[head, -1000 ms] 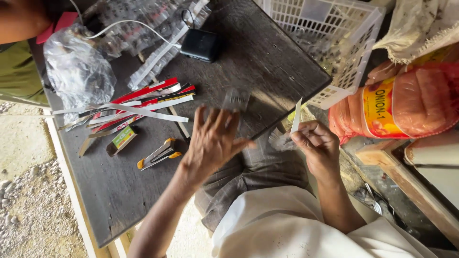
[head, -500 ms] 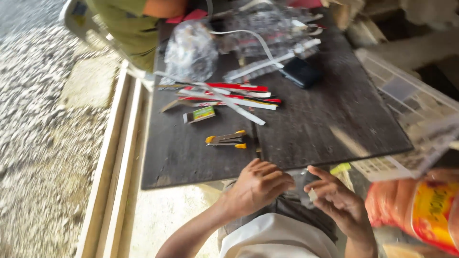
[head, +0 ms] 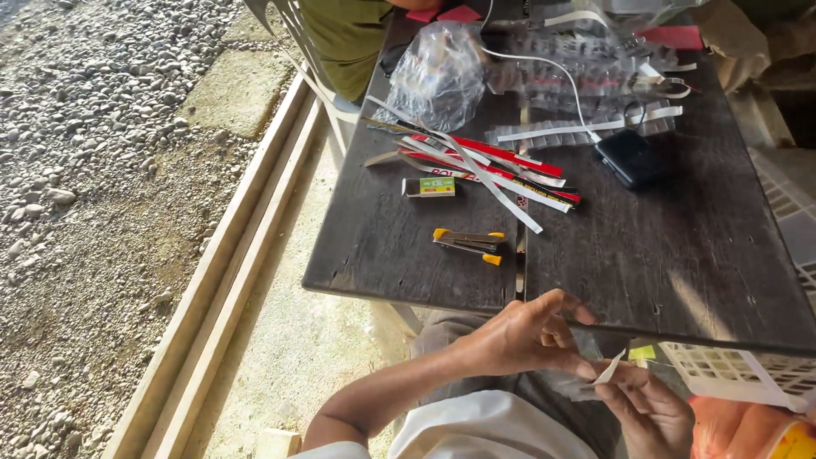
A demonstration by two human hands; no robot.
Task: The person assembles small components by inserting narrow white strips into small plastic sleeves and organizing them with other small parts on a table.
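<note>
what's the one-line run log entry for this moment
left hand: pinching paper strip | right hand: holding strip | stapler: on table

Dark brown bench [head: 680, 255] showing at 12 o'clock: yellow-tipped stapler [head: 469, 244], red-white strips [head: 493, 166], black box [head: 629, 157], green-yellow packet [head: 430, 186].

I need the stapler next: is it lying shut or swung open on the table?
Shut. The stapler lies flat on the dark table, its two arms close together.

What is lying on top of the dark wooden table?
On the table: a stapler, small box, red and white strips, black pouch, clear bag. The bag's contents are unclear.
</note>
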